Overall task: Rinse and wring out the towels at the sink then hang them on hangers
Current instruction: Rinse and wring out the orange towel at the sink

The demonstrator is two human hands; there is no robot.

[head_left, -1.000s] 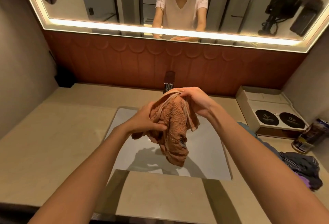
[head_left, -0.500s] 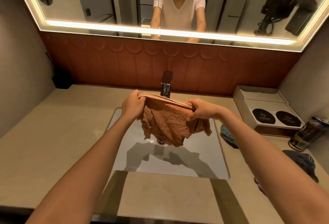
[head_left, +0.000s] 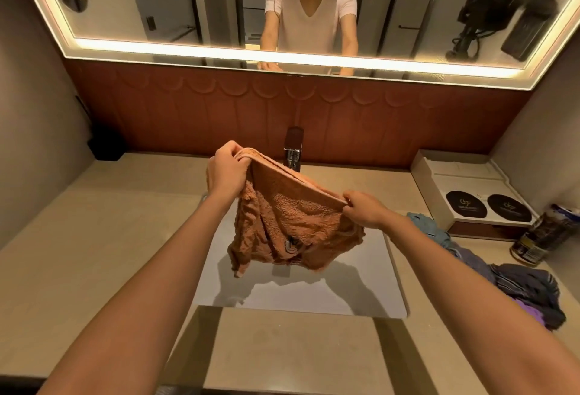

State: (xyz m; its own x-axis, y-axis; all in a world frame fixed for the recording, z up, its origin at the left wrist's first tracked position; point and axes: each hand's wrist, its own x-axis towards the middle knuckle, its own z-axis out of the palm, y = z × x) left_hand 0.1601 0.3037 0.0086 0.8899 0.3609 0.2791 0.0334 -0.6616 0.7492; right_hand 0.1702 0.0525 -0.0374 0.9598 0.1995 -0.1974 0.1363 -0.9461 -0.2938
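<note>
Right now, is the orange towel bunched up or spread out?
Spread out: left hand and right hand hold the towel stretched by its top edge above the sink.

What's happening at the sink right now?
A person stands at the sink holding an orange towel spread out above the basin. The left hand pinches one top corner and the right hand the other, so the towel hangs open between them in front of the tap. No water is visibly running. More towels lie piled on the counter to the right. No hangers are in view.

no readable text; logos on black coasters (head_left: 466, 208), can (head_left: 543, 234) label too blurred.
</note>
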